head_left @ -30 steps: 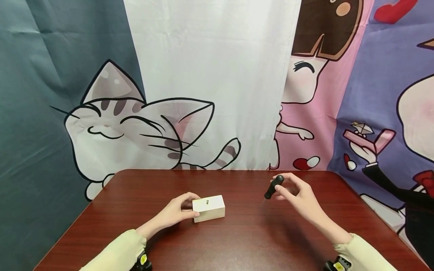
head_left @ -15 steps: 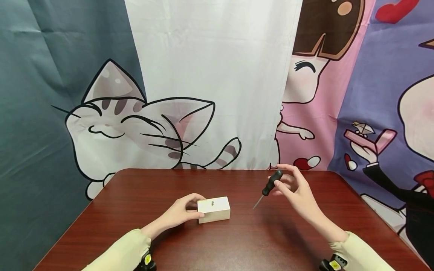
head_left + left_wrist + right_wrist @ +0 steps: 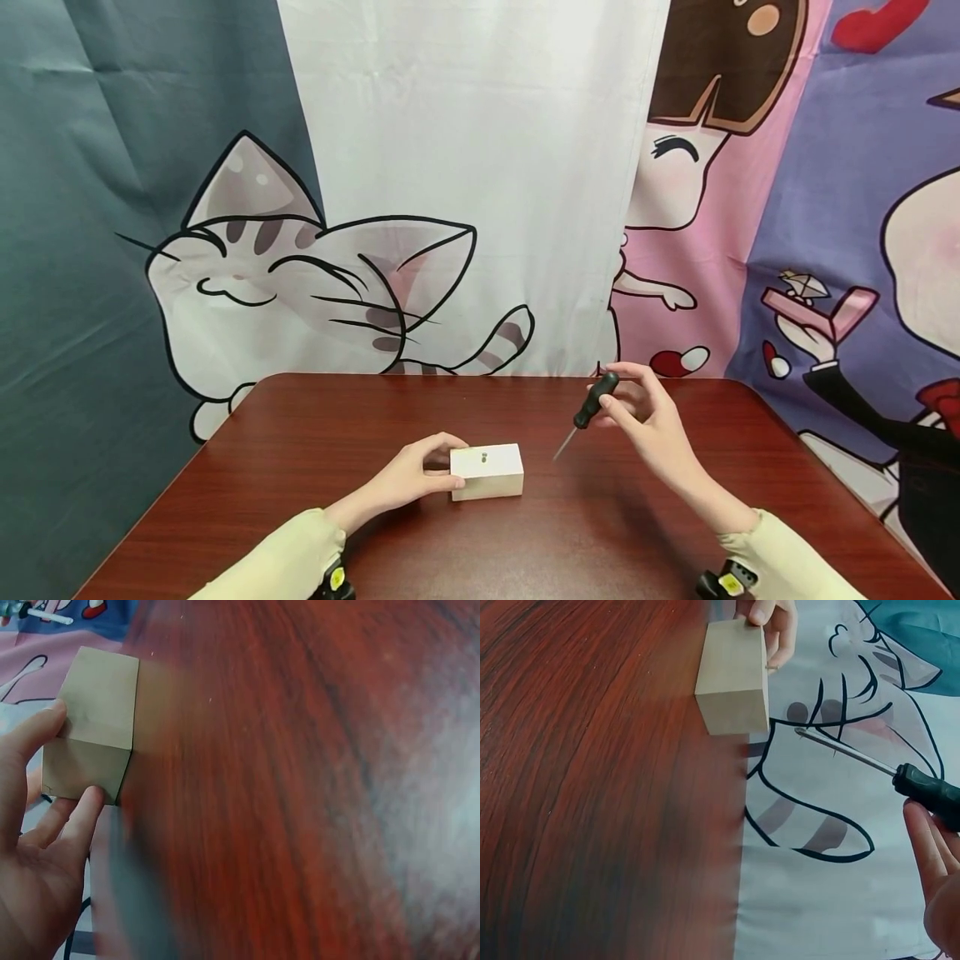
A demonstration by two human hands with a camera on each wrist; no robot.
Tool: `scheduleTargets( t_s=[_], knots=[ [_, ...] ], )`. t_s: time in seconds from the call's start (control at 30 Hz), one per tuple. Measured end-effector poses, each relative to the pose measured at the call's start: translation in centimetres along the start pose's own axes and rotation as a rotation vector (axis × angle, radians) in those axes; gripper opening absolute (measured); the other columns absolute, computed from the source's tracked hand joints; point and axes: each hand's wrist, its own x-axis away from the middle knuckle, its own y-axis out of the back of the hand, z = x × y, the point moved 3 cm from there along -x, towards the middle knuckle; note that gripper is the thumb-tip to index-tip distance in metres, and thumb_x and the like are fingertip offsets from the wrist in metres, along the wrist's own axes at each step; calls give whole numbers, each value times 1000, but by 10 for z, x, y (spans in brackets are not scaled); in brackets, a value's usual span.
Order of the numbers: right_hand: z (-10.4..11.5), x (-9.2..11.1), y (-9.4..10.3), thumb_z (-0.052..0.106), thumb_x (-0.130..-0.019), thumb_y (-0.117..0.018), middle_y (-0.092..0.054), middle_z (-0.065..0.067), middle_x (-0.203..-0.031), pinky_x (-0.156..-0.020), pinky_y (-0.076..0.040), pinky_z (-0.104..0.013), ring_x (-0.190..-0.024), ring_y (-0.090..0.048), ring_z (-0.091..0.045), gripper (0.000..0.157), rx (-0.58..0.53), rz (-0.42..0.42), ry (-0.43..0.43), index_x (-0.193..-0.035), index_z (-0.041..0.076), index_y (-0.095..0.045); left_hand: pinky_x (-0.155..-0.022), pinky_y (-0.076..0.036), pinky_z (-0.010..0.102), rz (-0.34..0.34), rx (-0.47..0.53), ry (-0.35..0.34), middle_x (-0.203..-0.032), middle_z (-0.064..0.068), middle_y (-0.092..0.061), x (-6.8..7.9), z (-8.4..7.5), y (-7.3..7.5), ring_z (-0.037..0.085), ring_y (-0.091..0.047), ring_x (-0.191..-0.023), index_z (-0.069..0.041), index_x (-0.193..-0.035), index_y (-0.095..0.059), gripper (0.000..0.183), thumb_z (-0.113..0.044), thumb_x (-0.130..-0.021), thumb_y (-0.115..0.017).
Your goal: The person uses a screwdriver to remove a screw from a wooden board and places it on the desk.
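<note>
My left hand (image 3: pixel 420 471) grips the left end of a pale wooden block (image 3: pixel 487 473), thumb on its near side. In the left wrist view, fingertips press the end face of the block (image 3: pixel 101 697). A small screw or pair of screw heads (image 3: pixel 484 457) stands up from the middle of the block's top. To the right, my right hand (image 3: pixel 648 425) pinches the black handle of a screwdriver (image 3: pixel 595 402) between thumb and fingers. Its thin metal shank slants down and left, the tip apart from the block. The right wrist view shows the screwdriver (image 3: pixel 926 787) alongside the block.
The dark red wooden table (image 3: pixel 375 400) has rounded far corners. Right behind it hangs a cartoon-printed cloth (image 3: pixel 480 167). A black device with a yellow mark (image 3: pixel 727 579) is strapped at each sleeve's cuff.
My left hand and the block have shifted right and slightly nearer. The screwdriver has swung so its shank shows plainly, pointing down-left, and my right hand has moved a little left and up.
</note>
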Motion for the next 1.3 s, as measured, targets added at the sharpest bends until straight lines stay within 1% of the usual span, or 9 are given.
scheduleTargets(
  t_s=[0.1, 0.2, 0.3, 0.5, 0.7, 0.87, 1.07, 1.13, 1.3],
  knots=[
    [2, -2, -4, -3, -95, -60, -72, 4, -110, -71, -60, -40, -90, -75, -14, 46, 6, 4, -3, -136, -5, -41, -95, -53, 27, -1, -43, -3, -124, 5, -66, -1, -1, -4, 19, -65, -113, -20, -126, -59, 43, -30, -87, -76],
    [2, -3, -9, -3, -95, -60, -72, 4, -110, -72, -60, -41, -89, -75, -16, 46, 1, 7, -13, -137, -2, -42, -96, -50, 28, -11, -91, -9, -122, -1, -67, -1, -1, -7, 15, -66, -112, -24, -125, -60, 43, -35, -87, -75],
    [2, -4, -15, -4, -95, -60, -73, 4, -110, -72, -60, -41, -88, -74, -17, 45, -6, 2, -5, -137, 0, -44, -97, -49, 28, -16, -109, -20, -121, -4, -67, -1, -2, -11, 13, -66, -111, -25, -125, -59, 42, -37, -87, -75],
    [2, -7, -26, -2, -95, -60, -73, 5, -111, -73, -60, -39, -86, -74, -17, 44, 4, 9, -6, -136, 2, -46, -96, -51, 29, -21, -105, -50, -121, -1, -67, 0, -7, -15, 16, -67, -109, -22, -125, -60, 43, -35, -88, -75],
    [2, -10, -39, -2, -95, -60, -73, 5, -112, -75, -60, -39, -86, -74, -18, 44, -6, 21, 2, -137, 3, -48, -96, -51, 29, -32, -104, -47, -122, -1, -67, 1, -7, -15, 16, -67, -109, -23, -125, -60, 43, -35, -87, -76],
    [1, -12, -47, 0, -96, -59, -73, 6, -112, -77, -60, -41, -89, -74, -15, 43, -10, 17, -6, -137, 5, -49, -95, -51, 29, -38, -97, -42, -122, -1, -67, 0, -8, -17, 17, -68, -108, -22, -124, -61, 43, -34, -86, -77],
    [-2, -13, -54, 1, -96, -60, -72, 2, -113, -79, -60, -34, -90, -73, -16, 43, -15, 31, -16, -137, 7, -49, -96, -52, 32, -25, -79, -49, -122, -1, -67, -1, -11, -20, 16, -68, -108, -22, -125, -61, 43, -33, -86, -77],
    [-2, -13, -56, 2, -96, -60, -72, 0, -113, -80, -60, -33, -90, -73, -16, 43, -13, 35, -19, -137, 8, -49, -96, -52, 33, -19, -72, -50, -122, -2, -67, -1, -12, -20, 16, -67, -108, -23, -126, -61, 43, -33, -87, -76],
    [-4, -12, -61, 6, -97, -61, -71, -4, -115, -80, -60, -42, -91, -73, -17, 42, -30, 61, -34, -138, 11, -49, -95, -51, 30, 4, -51, -52, -120, 0, -68, -1, -14, -22, 15, -68, -106, -22, -126, -61, 44, -32, -86, -77]
  ],
)
